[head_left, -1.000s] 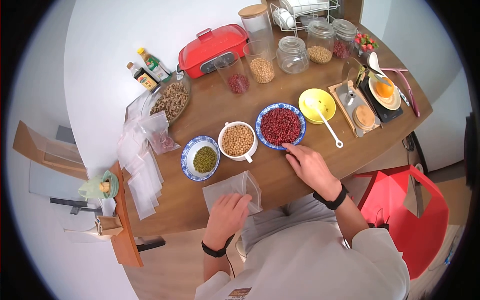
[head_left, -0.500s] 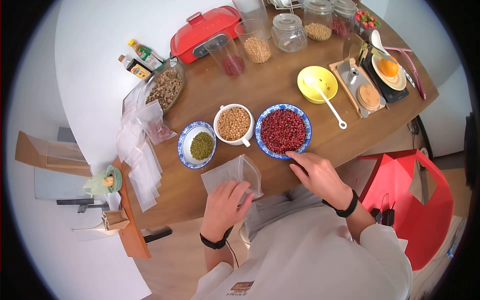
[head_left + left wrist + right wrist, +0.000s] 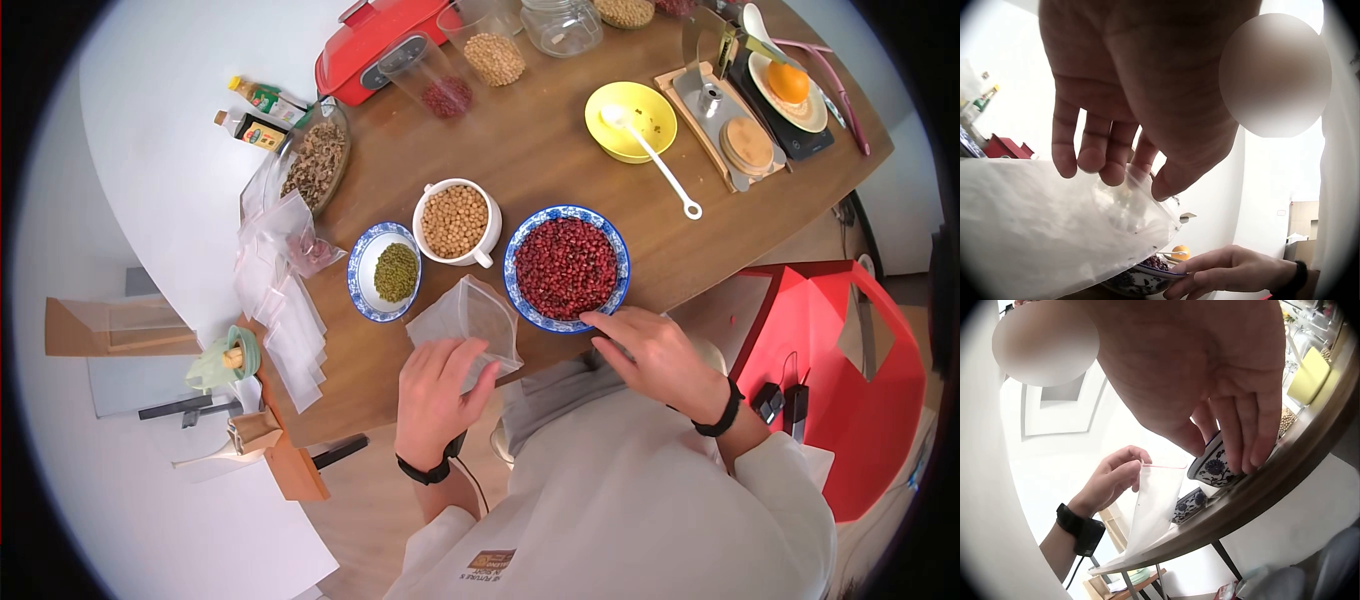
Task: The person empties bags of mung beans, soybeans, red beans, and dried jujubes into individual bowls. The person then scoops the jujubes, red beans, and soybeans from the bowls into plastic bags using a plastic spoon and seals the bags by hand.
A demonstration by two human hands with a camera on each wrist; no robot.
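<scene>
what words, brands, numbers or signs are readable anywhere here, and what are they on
"FUTURE": on the shirt; the rest of its print is too blurred to read surely.
Yellow-capped bottle: label too small to read.
Dark bottle: label too small to read.
Black scale: small pale mark, unreadable.
Red cooker: any markings on its panel are too small to read.

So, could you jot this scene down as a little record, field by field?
Left hand: holds the plastic bag by its edge
Right hand: touches the rim of the bowl of red beans
Left of that bowl: white cup of chickpeas
Farther left: patterned bowl of green beans
Farther back on the table: yellow bowl, white spoon resting in it
</scene>
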